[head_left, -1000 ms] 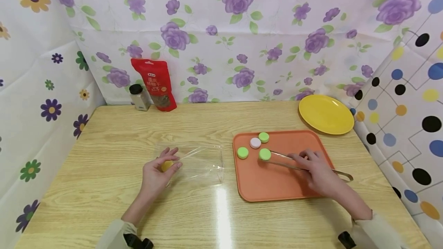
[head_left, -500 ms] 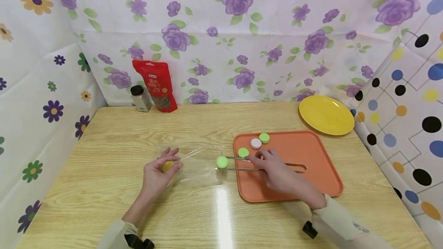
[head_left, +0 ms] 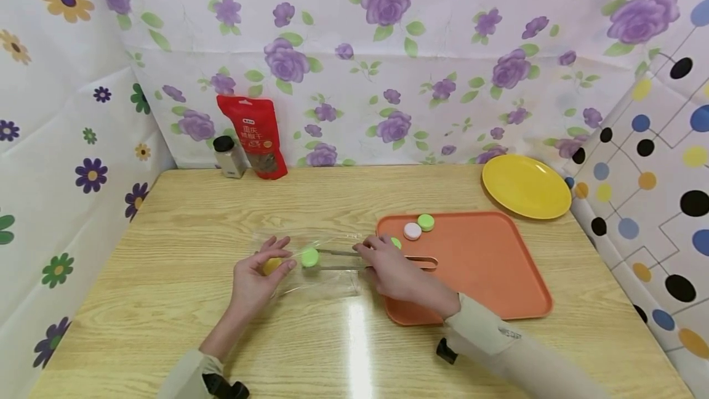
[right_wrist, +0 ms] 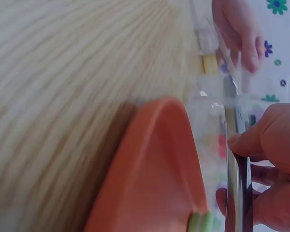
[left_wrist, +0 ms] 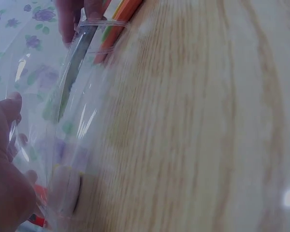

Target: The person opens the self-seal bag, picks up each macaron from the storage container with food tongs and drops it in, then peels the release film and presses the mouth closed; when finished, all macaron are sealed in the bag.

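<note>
My left hand [head_left: 252, 282] pinches the film of a clear plastic bag [head_left: 332, 287] lying on the table. A yellow macaron [head_left: 271, 266] sits at the bag's left end, beside the fingers. My right hand [head_left: 394, 271] grips metal tongs [head_left: 425, 261] by their sides. Their tips hold a green macaron [head_left: 309, 257] within the bag, a short way right of the left fingertips. In the left wrist view the tongs [left_wrist: 75, 63] reach in through the bag's mouth. On the orange tray [head_left: 476, 282] lie a pale pink macaron [head_left: 412, 231], a green macaron [head_left: 426, 222] and another green one, partly hidden by the right hand.
A yellow plate [head_left: 526, 186] stands at the back right, behind the tray. At the back left are a red pouch [head_left: 256, 137] and a black-capped jar [head_left: 229, 157]. Patterned cloth walls border the wooden table [head_left: 183, 226].
My right hand has moved left from above the tray, carrying the green macaron in the tongs into the plastic bag. The left hand has stayed in place.
</note>
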### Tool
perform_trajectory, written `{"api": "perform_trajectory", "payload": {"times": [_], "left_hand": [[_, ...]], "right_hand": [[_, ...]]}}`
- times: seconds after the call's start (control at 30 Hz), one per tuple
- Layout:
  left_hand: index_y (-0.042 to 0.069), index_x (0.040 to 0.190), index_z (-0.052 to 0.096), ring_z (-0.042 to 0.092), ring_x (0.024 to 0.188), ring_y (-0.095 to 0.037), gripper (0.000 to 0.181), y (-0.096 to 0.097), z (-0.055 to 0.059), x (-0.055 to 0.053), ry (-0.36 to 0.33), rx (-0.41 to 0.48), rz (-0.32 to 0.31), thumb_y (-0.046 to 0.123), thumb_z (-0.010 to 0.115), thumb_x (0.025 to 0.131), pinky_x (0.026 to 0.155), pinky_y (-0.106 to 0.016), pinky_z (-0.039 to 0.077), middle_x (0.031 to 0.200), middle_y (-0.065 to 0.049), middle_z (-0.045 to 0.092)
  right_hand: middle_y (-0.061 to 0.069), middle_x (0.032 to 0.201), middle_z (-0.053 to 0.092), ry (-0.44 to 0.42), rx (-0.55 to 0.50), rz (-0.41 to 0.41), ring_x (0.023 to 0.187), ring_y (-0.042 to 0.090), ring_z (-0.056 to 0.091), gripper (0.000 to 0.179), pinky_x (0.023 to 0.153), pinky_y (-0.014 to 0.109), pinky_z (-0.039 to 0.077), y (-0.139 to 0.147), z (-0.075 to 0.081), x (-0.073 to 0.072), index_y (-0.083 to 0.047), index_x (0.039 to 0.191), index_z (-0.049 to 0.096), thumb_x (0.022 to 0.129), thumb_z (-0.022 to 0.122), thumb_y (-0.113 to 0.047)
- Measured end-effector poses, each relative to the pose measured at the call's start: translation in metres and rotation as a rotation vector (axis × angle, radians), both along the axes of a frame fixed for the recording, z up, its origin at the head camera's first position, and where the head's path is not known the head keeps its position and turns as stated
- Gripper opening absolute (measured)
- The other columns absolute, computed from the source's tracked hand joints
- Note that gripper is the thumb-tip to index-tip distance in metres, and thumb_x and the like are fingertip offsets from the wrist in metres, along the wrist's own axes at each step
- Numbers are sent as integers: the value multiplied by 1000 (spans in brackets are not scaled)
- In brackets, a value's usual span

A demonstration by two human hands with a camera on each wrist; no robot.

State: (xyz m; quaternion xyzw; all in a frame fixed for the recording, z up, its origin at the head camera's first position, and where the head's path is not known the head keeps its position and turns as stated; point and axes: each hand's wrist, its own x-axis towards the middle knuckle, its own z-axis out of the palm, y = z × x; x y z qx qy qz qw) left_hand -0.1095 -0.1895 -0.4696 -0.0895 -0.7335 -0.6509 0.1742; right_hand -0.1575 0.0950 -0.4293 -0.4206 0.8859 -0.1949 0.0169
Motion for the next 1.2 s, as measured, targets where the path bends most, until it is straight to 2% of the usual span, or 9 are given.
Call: {"api": "perform_trajectory", "payload": {"times": [0.2, 0.4, 0.5, 0.63, 0.7, 0.9, 1.2], "left_hand": [[-13, 91, 70, 38, 133, -53, 15, 0, 1, 1, -1, 0, -2, -19, 74, 79, 109, -21, 34, 121, -34, 62], [-12, 91, 70, 39, 134, -52, 15, 1, 2, 0, -6, -11, 6, -19, 75, 78, 110, -23, 34, 120, -31, 63], [-10, 90, 72, 40, 133, -50, 14, 2, 3, 0, -3, -34, 19, -17, 76, 78, 114, -36, 32, 119, -28, 65], [-9, 89, 72, 42, 132, -51, 13, 5, 4, 0, 8, -58, 38, -14, 77, 79, 115, -58, 21, 118, -27, 66], [-9, 89, 73, 42, 131, -52, 13, 5, 4, 0, 11, -66, 46, -14, 77, 79, 115, -62, 19, 117, -28, 66], [-9, 90, 73, 43, 131, -51, 14, 6, 3, -1, 12, -81, 59, -15, 78, 78, 114, -57, 25, 117, -26, 67], [-9, 90, 73, 44, 131, -51, 15, 5, 3, 0, -3, -102, 67, -16, 78, 77, 113, -58, 26, 117, -26, 66]], "right_hand": [[16, 114, 56, 8, -10, 14, 99, 34, 50, 36, 83, 43, 47, -22, -7, -1, 2, 127, 61, 91, 68, 3], [14, 112, 58, 49, -19, -19, 95, 31, 50, 30, 82, 41, 46, -37, -12, -1, 0, 122, 62, 93, 70, -4], [14, 111, 58, 53, -34, -34, 95, 31, 50, 28, 84, 42, 44, -44, -14, 0, 1, 120, 63, 93, 70, -3], [14, 107, 59, 61, -39, -53, 94, 30, 50, 25, 84, 42, 43, -53, -17, 1, 2, 116, 63, 92, 69, -1], [14, 106, 59, 70, -30, -66, 95, 30, 51, 23, 84, 42, 43, -58, -18, 0, 1, 115, 63, 92, 69, -2], [15, 110, 60, 85, -41, -90, 97, 32, 52, 23, 84, 40, 45, -67, -20, -2, 0, 114, 65, 92, 69, -2], [13, 108, 61, 144, -45, -61, 97, 29, 54, 21, 84, 39, 43, -71, -26, -4, 0, 111, 66, 90, 70, -1]]}}
